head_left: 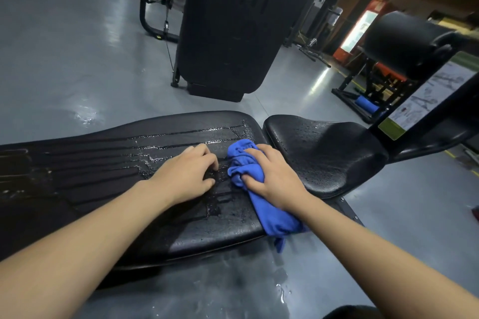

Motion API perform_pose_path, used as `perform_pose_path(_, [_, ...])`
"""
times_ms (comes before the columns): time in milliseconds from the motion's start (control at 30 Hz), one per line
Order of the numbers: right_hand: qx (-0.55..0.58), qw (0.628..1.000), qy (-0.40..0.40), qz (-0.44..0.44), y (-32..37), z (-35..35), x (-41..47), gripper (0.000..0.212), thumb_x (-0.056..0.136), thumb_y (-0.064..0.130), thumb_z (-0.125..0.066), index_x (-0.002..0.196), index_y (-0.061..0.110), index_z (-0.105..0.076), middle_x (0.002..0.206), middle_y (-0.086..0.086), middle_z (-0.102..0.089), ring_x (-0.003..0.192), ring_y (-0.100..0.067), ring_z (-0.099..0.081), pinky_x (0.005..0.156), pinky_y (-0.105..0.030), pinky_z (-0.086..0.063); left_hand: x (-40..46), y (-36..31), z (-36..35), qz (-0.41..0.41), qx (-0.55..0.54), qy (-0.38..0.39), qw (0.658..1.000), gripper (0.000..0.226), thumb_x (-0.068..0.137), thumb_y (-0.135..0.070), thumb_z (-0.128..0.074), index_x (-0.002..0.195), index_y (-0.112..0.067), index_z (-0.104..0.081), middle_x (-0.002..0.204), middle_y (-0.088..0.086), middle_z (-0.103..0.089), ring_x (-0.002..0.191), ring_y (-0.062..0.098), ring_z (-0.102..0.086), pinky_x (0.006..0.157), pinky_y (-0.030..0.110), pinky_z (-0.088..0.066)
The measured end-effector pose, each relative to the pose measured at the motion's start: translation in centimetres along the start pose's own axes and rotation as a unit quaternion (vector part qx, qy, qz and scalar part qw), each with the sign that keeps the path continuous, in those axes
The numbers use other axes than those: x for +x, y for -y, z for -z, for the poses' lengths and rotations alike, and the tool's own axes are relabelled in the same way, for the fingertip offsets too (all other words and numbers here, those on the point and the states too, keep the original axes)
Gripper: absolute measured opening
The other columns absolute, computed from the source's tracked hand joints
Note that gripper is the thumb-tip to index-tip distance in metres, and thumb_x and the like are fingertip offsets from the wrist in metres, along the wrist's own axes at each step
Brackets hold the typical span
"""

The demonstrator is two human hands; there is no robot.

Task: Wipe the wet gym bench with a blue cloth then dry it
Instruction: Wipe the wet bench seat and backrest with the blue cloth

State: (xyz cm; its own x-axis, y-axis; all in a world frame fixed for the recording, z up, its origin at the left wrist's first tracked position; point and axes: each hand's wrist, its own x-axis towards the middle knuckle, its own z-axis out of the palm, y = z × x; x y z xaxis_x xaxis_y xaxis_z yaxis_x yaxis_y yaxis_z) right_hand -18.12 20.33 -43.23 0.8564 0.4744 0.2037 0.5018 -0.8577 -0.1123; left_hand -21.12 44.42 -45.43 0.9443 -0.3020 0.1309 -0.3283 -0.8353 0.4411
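— While the right hand (272, 176) pressed down, what did it hold?

— Its fingers were curled round a bunched blue cloth (261, 197), which lay on the long back pad (108, 163) of the gym bench, at the end nearest the seat pad (334, 153). One end of the cloth hung over the pad's near edge.

— And the left hand (186, 176)?

— It rested on the wet pad just beside the cloth, holding nothing, fingertips bent down onto the surface.

— Was the bench wet?

— Water streaks and droplets covered both pads, and a puddle (282, 290) lay on the grey floor (77, 59) below.
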Motion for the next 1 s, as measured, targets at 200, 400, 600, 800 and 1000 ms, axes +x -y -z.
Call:
perform_pose_path(200, [0.007, 1.0, -0.001, -0.03, -1.9, -1.2, 7.9, 0.057, 0.089, 0.042, -0.063, 0.139, 0.018, -0.051, 0.135, -0.008, -0.048, 0.124, -0.031, -0.043, 0.106, -0.033, -0.032, 0.7, 0.1, 0.2, 0.004, 0.001, -0.003, 1.0, 0.025, 0.091, -0.041, -0.058, 0.114, -0.034, -0.053, 0.119, -0.012, -0.042, 0.115, 0.012, -0.042, 0.089, 0.037, -0.048])
perform_pose_path(400, [0.029, 0.998, 0.02, -0.058, -3.7, -2.6, 15.7, 0.061, 0.087, 0.055, -0.055, 0.138, 0.023, -0.049, 0.13, -0.006, -0.047, 0.118, -0.031, -0.046, 0.101, -0.041, -0.04, 1.5, 0.2, 0.0, 0.006, 0.006, -0.006, 1.0, 0.022, 0.092, -0.042, -0.057, 0.111, -0.035, -0.049, 0.116, -0.013, -0.039, 0.11, 0.011, -0.039, 0.084, 0.033, -0.044])
perform_pose_path(600, [0.018, 0.996, 0.049, -0.067, -4.8, -3.4, 21.2, 0.054, 0.089, 0.059, -0.053, 0.13, 0.024, -0.051, 0.12, -0.006, -0.051, 0.108, -0.031, -0.055, 0.089, -0.042, -0.045, 1.8, 0.7, 0.0, -0.005, -0.008, -0.011, 1.0, 0.021, 0.091, -0.045, -0.057, 0.107, -0.037, -0.047, 0.113, -0.016, -0.037, 0.11, 0.009, -0.04, 0.087, 0.035, -0.046])
perform_pose_path(800, [-0.029, 0.992, 0.104, -0.064, -3.5, -4.4, 25.3, 0.058, 0.082, 0.067, -0.042, 0.121, 0.027, -0.06, 0.116, -0.004, -0.067, 0.103, -0.029, -0.059, 0.077, -0.037, -0.043, 1.2, 1.4, -0.1, -0.023, -0.023, -0.028, 0.999, 0.023, 0.092, -0.046, -0.056, 0.111, -0.038, -0.047, 0.116, -0.019, -0.036, 0.111, 0.004, -0.039, 0.088, 0.029, -0.045])
perform_pose_path(1000, [-0.036, 0.984, 0.173, -0.032, -0.2, -6.0, 27.8, 0.073, 0.074, 0.075, -0.033, 0.124, 0.03, -0.063, 0.111, -0.009, -0.066, 0.091, -0.027, -0.052, 0.074, -0.036, -0.038, 0.8, 1.6, -0.6, -0.041, -0.016, -0.049, 0.998, 0.026, 0.092, -0.046, -0.054, 0.115, -0.037, -0.046, 0.12, -0.018, -0.036, 0.112, 0.006, -0.039, 0.09, 0.032, -0.046])
